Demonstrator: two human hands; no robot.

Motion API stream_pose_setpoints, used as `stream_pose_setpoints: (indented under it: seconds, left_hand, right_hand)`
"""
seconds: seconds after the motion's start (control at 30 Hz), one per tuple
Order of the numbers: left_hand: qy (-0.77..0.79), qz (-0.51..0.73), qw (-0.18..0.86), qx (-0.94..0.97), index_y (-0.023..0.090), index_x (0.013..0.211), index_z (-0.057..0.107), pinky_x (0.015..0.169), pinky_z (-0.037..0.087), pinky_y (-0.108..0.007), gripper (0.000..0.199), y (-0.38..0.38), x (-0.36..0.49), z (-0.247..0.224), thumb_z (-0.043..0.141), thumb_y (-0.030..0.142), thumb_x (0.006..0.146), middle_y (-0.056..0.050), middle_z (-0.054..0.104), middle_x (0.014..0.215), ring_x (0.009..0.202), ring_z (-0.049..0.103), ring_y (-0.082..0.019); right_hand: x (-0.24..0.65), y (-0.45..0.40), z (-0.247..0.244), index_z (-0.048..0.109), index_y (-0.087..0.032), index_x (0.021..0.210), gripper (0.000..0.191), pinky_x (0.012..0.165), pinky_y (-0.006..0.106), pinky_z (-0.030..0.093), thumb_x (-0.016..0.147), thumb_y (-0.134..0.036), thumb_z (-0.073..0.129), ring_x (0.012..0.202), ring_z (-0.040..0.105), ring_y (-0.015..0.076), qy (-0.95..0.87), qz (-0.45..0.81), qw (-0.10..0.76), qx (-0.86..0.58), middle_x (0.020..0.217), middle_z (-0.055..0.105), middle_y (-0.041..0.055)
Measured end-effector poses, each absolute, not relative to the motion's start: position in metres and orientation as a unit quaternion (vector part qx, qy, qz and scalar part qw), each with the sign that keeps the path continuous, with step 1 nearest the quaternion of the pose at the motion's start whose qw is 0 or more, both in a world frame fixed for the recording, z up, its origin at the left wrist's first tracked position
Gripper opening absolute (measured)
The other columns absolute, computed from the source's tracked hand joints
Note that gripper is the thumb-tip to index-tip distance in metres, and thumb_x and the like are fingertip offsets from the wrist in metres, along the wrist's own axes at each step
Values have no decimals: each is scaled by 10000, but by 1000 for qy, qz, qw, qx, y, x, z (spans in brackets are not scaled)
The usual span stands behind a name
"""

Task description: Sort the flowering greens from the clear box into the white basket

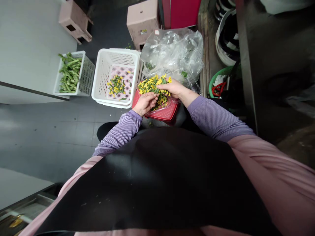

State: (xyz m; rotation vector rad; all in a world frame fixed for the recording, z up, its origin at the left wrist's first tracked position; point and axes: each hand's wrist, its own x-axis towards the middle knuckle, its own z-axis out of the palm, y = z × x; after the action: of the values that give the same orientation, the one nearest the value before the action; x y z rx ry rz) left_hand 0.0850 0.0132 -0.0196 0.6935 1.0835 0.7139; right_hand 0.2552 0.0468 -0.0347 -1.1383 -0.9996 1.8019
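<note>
Just above a red plastic stool (161, 114), my right hand (173, 88) is closed on a few green stalks with yellow flowers (164, 80). My left hand (147, 102) faces it, thumb and fingers pinched together at the lower edge of the same pile; what lies between its fingertips is too small to make out. More yellow-flowered stalks (149, 84) lie under and between both hands, in a clear plastic tray or wrap (169, 106) on the stool. A white basket (98, 78) to the left holds a smaller heap of the same flowered stalks (116, 86).
A crumpled clear plastic bag (172, 49) lies beyond the hands. Farther left stands a white basket (86, 77) with thick green stalks (70, 73). Pink stools (142, 19) are at the back. A green-rimmed tub (213, 82) and a metal counter edge (246, 62) border the right.
</note>
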Motion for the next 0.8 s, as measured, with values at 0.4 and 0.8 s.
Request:
stream_pose_setpoints:
  seconds: [0.4, 0.8]
  left_hand:
    - [664, 152, 350, 643, 174, 694, 667, 795, 487, -289, 108, 15, 85, -60, 694, 180, 799, -70, 709, 814, 823, 649, -193]
    - [693, 260, 418, 527, 175, 756, 583, 616, 437, -254, 89, 26, 84, -60, 635, 116, 798, 7, 595, 631, 584, 554, -130]
  right_hand:
    - [273, 64, -20, 609, -189, 1022, 264, 740, 315, 559, 877, -397, 683, 805, 644, 177, -275, 720, 408, -490, 813, 634, 30]
    - [261, 56, -27, 617, -160, 836, 134, 674, 276, 578, 808, -72, 714, 673, 609, 126, -280, 701, 342, -560, 702, 604, 5]
